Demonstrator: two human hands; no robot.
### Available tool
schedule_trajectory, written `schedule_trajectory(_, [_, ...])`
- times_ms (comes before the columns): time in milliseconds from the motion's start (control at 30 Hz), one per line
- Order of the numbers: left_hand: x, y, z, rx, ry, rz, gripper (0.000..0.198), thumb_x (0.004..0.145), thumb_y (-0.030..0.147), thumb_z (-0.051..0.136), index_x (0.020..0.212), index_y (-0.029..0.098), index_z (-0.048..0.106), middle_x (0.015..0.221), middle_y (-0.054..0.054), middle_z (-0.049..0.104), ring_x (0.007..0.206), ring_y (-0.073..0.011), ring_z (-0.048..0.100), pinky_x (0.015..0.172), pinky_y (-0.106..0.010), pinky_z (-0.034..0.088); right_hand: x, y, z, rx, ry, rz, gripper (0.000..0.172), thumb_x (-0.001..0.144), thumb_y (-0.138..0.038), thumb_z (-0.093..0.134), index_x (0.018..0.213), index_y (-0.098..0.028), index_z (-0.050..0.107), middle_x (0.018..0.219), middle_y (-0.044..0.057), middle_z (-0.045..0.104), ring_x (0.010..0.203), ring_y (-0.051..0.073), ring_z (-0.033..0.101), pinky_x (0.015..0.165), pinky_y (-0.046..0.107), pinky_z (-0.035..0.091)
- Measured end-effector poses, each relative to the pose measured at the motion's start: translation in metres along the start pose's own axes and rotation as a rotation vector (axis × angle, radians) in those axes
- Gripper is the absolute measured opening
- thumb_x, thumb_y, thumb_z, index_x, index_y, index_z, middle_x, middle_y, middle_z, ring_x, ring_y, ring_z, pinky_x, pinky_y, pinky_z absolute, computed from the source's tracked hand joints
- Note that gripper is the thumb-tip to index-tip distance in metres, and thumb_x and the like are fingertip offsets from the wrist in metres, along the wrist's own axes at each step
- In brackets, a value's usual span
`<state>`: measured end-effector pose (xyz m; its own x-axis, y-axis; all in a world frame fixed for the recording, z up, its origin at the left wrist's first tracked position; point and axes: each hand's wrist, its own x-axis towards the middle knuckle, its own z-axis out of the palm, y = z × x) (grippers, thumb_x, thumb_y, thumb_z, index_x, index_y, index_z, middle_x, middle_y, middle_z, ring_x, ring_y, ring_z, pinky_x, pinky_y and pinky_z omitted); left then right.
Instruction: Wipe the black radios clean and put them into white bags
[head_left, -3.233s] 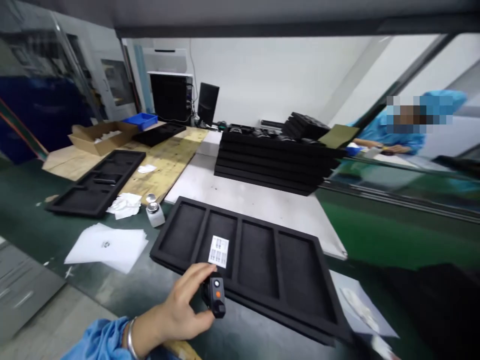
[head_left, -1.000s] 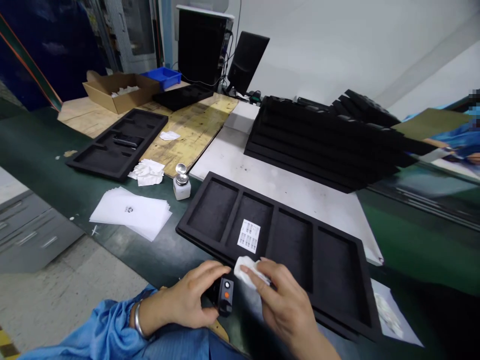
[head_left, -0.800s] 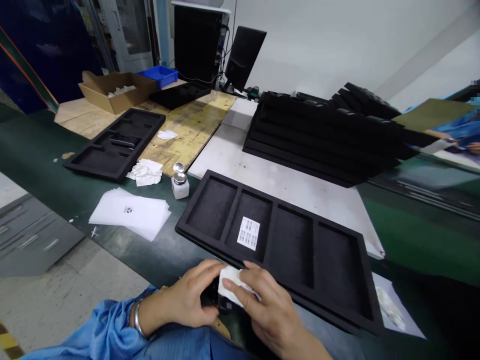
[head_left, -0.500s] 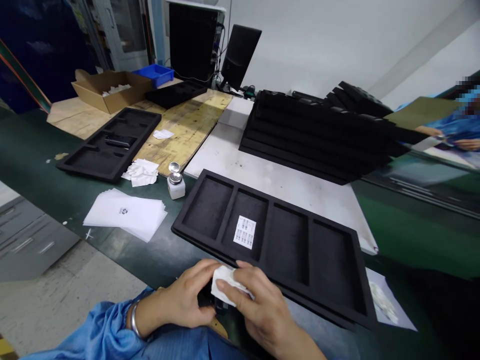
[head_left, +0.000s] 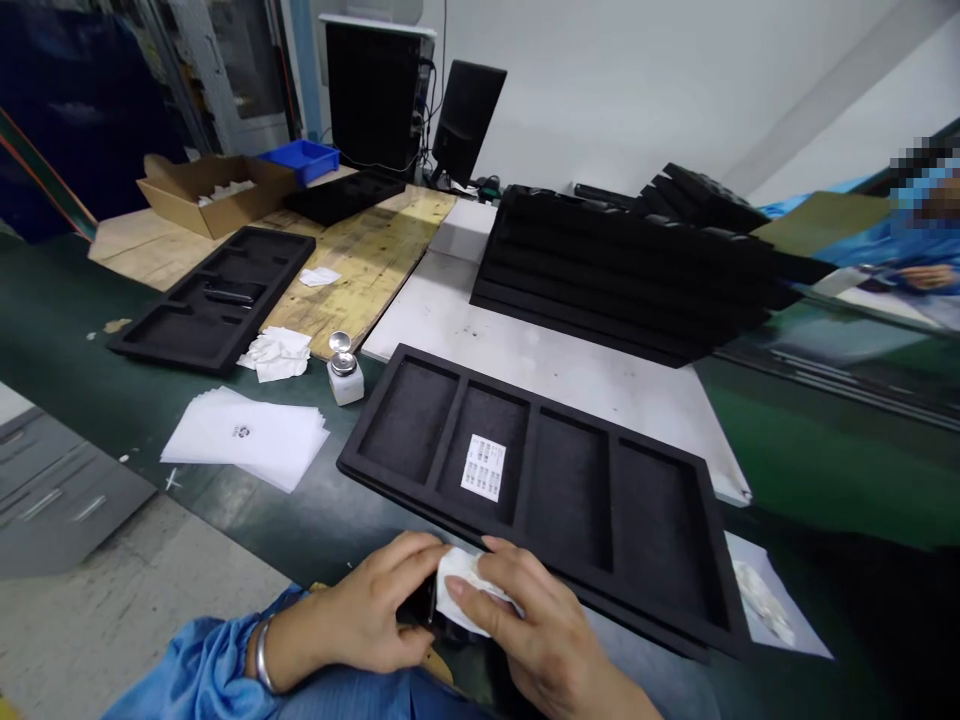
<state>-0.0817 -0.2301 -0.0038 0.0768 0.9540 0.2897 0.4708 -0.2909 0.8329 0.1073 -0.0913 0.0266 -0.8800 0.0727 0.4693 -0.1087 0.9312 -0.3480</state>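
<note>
Left hand [head_left: 371,607] half-curled round black device [head_left: 426,604]; right hand [head_left: 544,625] pinches white cloth [head_left: 454,567], masking it; tray [head_left: 567,488] 1 o'clock, bottle [head_left: 346,383] 11 o'clock.

Before me, the dark green table [head_left: 300,520] carries fanned white sheets [head_left: 244,440], a square white metal-capped bottle [head_left: 346,385], a flat white board [head_left: 570,370] and a black four-compartment rectangular tray [head_left: 570,485].

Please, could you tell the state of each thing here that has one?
Black device: in left hand, partly hidden
White cloth: in right hand, against device
Bottle: lid raised
Cardboard box: open, white items inside
Paper stack: slightly fanned
White tissue beside bottle: crumpled
Label sheet: lying in near tray
Left tray: partly filled
</note>
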Motion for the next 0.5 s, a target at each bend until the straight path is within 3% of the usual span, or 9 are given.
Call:
schedule_trajectory(100, [0.001,0.004,-0.002,0.075,0.004,0.028,0.081,0.071,0.006,0.057,0.147,0.02,0.03,0.134,-0.015,0.048,0.124,-0.0273,0.051,0.104,-0.044,0.048,-0.027,0.011,-0.011,-0.122,0.099,0.077,0.044,0.09,-0.004,0.043,0.125,-0.022,0.063,0.101,0.008,0.062,0.099,0.02,0.061,0.089,0.039,0.057])
schedule_trajectory(200, [0.014,0.013,-0.011,0.144,0.059,0.048,0.078,0.077,0.009,0.057,0.148,0.021,0.027,0.135,-0.015,0.048,0.122,-0.0263,0.053,0.101,-0.042,0.05,-0.059,0.013,-0.023,-0.226,0.218,0.266,0.042,0.089,-0.004,0.043,0.117,-0.024,0.067,0.101,0.008,0.061,0.092,0.018,0.064,0.076,0.029,0.057])
schedule_trajectory(333, [0.064,0.023,-0.022,0.383,-0.009,0.092,0.076,0.077,0.01,0.059,0.147,0.018,0.031,0.134,-0.016,0.049,0.122,-0.03,0.05,0.103,-0.048,0.047,-0.09,0.005,-0.03,-0.32,0.36,0.522,0.035,0.092,-0.011,0.047,0.118,-0.025,0.066,0.108,0.008,0.059,0.089,0.017,0.065,0.072,0.025,0.053])
schedule_trajectory(433, [0.107,0.02,-0.022,0.531,-0.134,0.05,0.074,0.074,0.009,0.064,0.143,0.016,0.038,0.13,-0.016,0.053,0.12,-0.0318,0.052,0.102,-0.05,0.047,-0.102,0.001,-0.029,-0.311,0.443,0.559,0.034,0.093,-0.012,0.049,0.119,-0.026,0.065,0.108,0.006,0.059,0.089,0.016,0.064,0.073,0.024,0.052])
schedule_trajectory(500, [0.123,0.013,-0.023,0.565,-0.188,0.035,0.078,0.073,0.012,0.069,0.144,0.018,0.037,0.13,-0.015,0.055,0.12,-0.0315,0.053,0.102,-0.049,0.047,-0.109,0.001,-0.03,-0.311,0.452,0.569,0.033,0.093,-0.013,0.048,0.119,-0.026,0.065,0.108,0.006,0.059,0.089,0.015,0.065,0.073,0.023,0.051])
